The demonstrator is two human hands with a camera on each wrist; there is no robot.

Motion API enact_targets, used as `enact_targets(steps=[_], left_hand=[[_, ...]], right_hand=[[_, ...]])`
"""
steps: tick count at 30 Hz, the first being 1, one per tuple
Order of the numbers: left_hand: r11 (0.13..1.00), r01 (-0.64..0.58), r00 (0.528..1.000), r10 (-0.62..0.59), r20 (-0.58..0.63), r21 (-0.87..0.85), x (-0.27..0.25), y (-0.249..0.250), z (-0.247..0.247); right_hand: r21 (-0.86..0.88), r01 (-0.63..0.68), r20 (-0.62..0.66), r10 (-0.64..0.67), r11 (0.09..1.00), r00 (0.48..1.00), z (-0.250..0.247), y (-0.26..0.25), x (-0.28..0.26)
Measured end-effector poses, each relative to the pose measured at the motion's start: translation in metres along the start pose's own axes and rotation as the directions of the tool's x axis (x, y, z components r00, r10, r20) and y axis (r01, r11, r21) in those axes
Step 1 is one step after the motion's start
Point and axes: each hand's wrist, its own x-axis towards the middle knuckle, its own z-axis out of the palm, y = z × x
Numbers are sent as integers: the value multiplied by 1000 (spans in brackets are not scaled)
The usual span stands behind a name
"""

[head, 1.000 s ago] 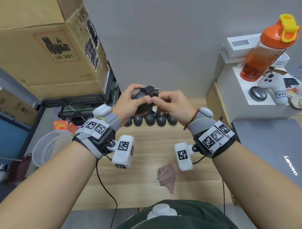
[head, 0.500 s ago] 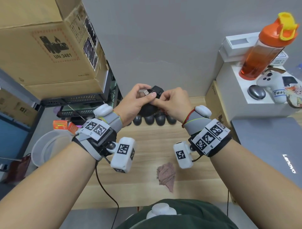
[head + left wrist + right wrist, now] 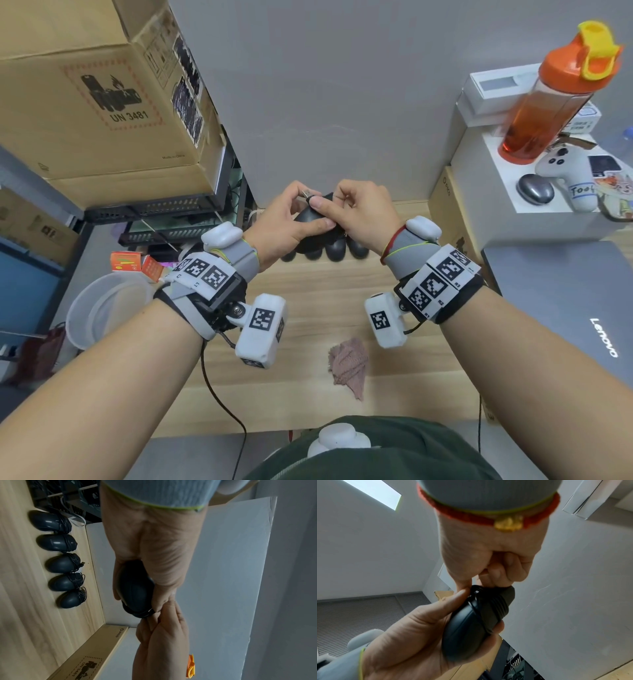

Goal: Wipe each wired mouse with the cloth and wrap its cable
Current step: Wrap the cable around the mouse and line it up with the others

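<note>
I hold a black wired mouse [image 3: 310,233] above the back of the wooden table [image 3: 308,308], its cable [image 3: 488,609] wound round its body. My left hand [image 3: 301,210] grips the mouse from below, and its fingers pinch the USB plug [image 3: 307,196]. My right hand [image 3: 329,202] pinches the cable at the mouse's front end; the right wrist view shows this pinch on the right hand [image 3: 476,586]. Several wrapped mice [image 3: 58,543] lie in a row by the wall. The pinkish cloth [image 3: 347,366] lies crumpled on the table near me, touched by neither hand.
A large cardboard box [image 3: 96,102] sits on a black rack at the left. A white bucket [image 3: 102,308] stands beyond the table's left edge. A grey laptop [image 3: 565,308] lies at the right, behind it a white box with an orange bottle [image 3: 555,102] and a controller [image 3: 568,171].
The USB plug went from the mouse's right side to the left, from my right fingers to my left fingers. Both hands stayed on the mouse.
</note>
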Motion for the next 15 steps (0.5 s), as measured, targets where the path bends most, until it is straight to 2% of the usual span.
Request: enact_targets(steps=[6,7,9,11,15], left_hand=[[990,64,993,-76,-88,-128,1,-3,7],[985,70,989,-89,-118,-156,2,-5,7],[972,76,976,-118,-184,-224,4,-7,5],[965,102,965,-155,-210,-243,5,-10,4],[962,151,963,-196,-186,-228,5,-19,1]], right_hand=[[153,-77,-86,90,985,992,5,10,-2],[210,-115,-56,129,971,990,9,13,-3],[382,-227,81,212,896,974,15,15,-8],[505,-312,232,222,805,947,20,21,-13],[542,-324,282,195,775,939,18,26,-18]])
